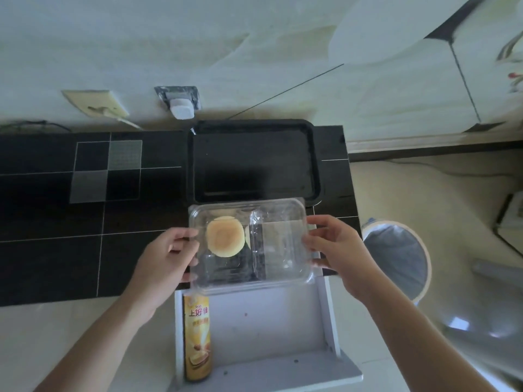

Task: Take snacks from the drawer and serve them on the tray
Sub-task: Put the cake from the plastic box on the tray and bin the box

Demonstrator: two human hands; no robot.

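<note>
Left hand (167, 256) and right hand (334, 247) pinch the short ends of a clear box (250, 244) above the open drawer (260, 335), near the tray (254, 162). Probably light, flimsy, slippery; a loose bun (225, 239) inside, so hold both ends level.

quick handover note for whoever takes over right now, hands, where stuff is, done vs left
Left hand and right hand: each has a grip on one end of the clear box, held above the open drawer.
Box holds a round cake.
Can lies in the drawer.
Tray on the counter holds nothing yet.
Left: serve the box, then the can.
</note>
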